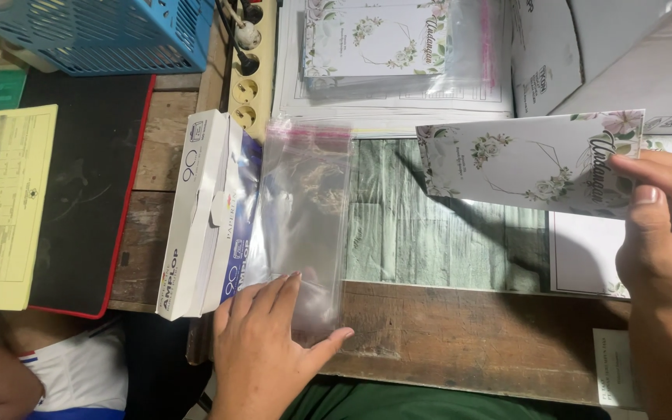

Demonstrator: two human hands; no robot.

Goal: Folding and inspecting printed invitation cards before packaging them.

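Head view — left hand (262, 342) flat on clear sleeve (305, 225), right hand (666, 241) pinching floral card (523, 163).

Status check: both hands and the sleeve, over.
Left hand flat on clear plastic sleeve, pinning it to the table. Right hand holds floral card raised, outside the sleeve. Envelope box touching sleeve's left edge.

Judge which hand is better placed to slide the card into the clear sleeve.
Right. The right hand already pinches the card above the table, free to move, while the left hand lies flat on the sleeve, pinning it.
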